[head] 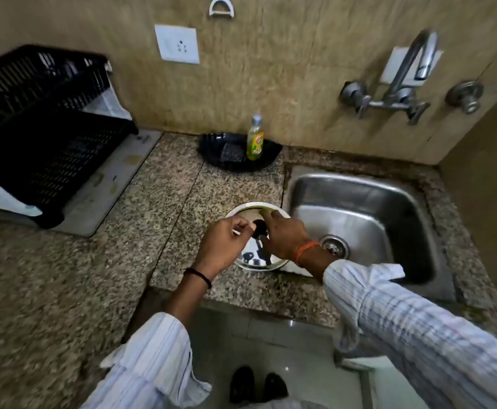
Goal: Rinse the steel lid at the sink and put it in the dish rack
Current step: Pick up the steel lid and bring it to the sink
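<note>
A round steel lid (pixel 256 255) with a mirror-bright, slightly domed face and a black knob (pixel 259 227) at its centre lies on the speckled granite table (pixel 64 290), just left of the sink (pixel 359 214). Both hands are over it. The left hand (pixel 223 246) covers the lid's 9 o'clock side, its fingers curled with the tips close to the knob; whether this grip has closed on the knob or only touches it cannot be told. The right hand (pixel 285 237) rests across the 3 o'clock side with fingers bent down onto the metal, and its grip likewise cannot be read. A black band circles the left wrist and an orange thread the right; both sleeves are pale striped cloth.

The sink is a rounded rectangular basin of brushed stainless steel with a ringed drain (pixel 334 246). A chrome wall tap (pixel 409 78) hangs above it at 1 o'clock from the lid. At 12 o'clock a yellow-green dish soap bottle (pixel 254 140) stands in a shallow black dish (pixel 211 149). The dish rack (pixel 40 137), black perforated plastic, sits at 10 o'clock, well apart from the lid.
</note>
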